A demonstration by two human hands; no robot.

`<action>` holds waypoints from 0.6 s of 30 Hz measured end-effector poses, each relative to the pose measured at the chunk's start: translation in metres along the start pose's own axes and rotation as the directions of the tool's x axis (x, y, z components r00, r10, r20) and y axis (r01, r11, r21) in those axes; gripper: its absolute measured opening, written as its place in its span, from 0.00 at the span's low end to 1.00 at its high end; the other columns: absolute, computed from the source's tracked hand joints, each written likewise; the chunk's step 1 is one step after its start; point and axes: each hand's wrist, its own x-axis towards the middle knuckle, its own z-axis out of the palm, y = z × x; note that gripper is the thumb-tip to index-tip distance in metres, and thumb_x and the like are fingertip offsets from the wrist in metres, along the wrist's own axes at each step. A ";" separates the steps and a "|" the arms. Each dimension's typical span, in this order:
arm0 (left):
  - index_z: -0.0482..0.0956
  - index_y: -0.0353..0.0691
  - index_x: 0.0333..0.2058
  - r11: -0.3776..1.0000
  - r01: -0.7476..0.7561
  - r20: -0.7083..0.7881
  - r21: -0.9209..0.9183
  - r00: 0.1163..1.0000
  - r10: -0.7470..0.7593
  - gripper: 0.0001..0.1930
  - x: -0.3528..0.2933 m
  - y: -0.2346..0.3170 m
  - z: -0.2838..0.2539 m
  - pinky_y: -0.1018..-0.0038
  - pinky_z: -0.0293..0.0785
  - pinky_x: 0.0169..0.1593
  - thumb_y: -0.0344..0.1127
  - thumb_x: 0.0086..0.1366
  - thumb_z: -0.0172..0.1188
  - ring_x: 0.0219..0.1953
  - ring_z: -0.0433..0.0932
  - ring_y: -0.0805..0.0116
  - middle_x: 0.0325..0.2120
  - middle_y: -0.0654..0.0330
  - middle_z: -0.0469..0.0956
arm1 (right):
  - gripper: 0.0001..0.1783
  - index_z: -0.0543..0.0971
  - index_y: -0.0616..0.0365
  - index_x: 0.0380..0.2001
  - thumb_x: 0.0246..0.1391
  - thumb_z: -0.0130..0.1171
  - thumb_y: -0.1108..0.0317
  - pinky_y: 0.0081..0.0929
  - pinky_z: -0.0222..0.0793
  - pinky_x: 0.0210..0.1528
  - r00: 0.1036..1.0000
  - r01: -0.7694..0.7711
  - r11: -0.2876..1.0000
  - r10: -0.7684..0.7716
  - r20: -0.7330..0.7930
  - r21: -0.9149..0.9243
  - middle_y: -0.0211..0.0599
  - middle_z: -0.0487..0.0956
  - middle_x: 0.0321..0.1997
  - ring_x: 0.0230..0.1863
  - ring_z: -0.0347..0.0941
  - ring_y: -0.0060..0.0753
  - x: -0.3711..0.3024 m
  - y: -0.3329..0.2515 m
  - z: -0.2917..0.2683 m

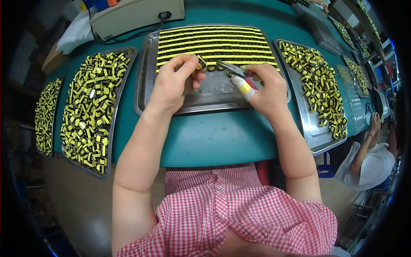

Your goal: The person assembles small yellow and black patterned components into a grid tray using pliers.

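My left hand (170,85) pinches a small yellow-and-black transformer (201,63) between thumb and fingers, above the left part of the middle metal tray (205,96). In my right hand (272,88) is a pair of pliers (232,67) with red handles. Their slim jaws point left toward the transformer, a short gap away from it. White wrapping with a yellow band (245,88) covers my right thumb. Behind both hands, neat rows of the same yellow-and-black parts (214,43) fill the far half of the tray; the near half shows bare metal.
Trays heaped with loose yellow-and-black parts stand on the left (92,107) and right (323,81), with another pile (48,115) at the far left. A beige box (137,17) with a black cable sits behind. A co-worker's arm (368,139) shows at right.
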 end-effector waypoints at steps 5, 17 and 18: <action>0.70 0.33 0.38 0.960 0.020 0.018 -0.279 1.000 -0.016 0.12 -0.004 -0.007 0.013 0.77 0.71 0.30 0.38 0.65 0.49 0.29 0.74 0.71 0.30 0.56 0.74 | 0.18 0.77 0.60 0.27 0.34 0.70 0.61 0.26 0.68 0.28 0.999 0.009 1.000 -0.010 0.043 0.015 0.35 0.74 0.24 0.25 0.72 0.34 -0.005 -0.004 0.002; 0.68 0.32 0.48 0.916 0.078 0.160 -0.393 0.987 -0.015 0.16 -0.008 -0.010 0.017 0.74 0.74 0.34 0.37 0.66 0.45 0.33 0.75 0.68 0.36 0.55 0.74 | 0.17 0.76 0.61 0.27 0.36 0.69 0.62 0.25 0.68 0.27 0.997 -0.059 0.996 0.055 0.054 0.061 0.36 0.75 0.25 0.25 0.72 0.32 -0.003 -0.003 -0.003; 0.68 0.32 0.48 0.918 0.081 0.168 -0.388 0.986 -0.016 0.16 -0.008 -0.010 0.016 0.74 0.73 0.34 0.37 0.66 0.46 0.33 0.75 0.68 0.36 0.55 0.74 | 0.17 0.76 0.62 0.27 0.36 0.69 0.62 0.25 0.68 0.28 0.996 -0.066 0.996 0.062 0.059 0.064 0.36 0.75 0.25 0.25 0.72 0.32 -0.003 -0.004 -0.003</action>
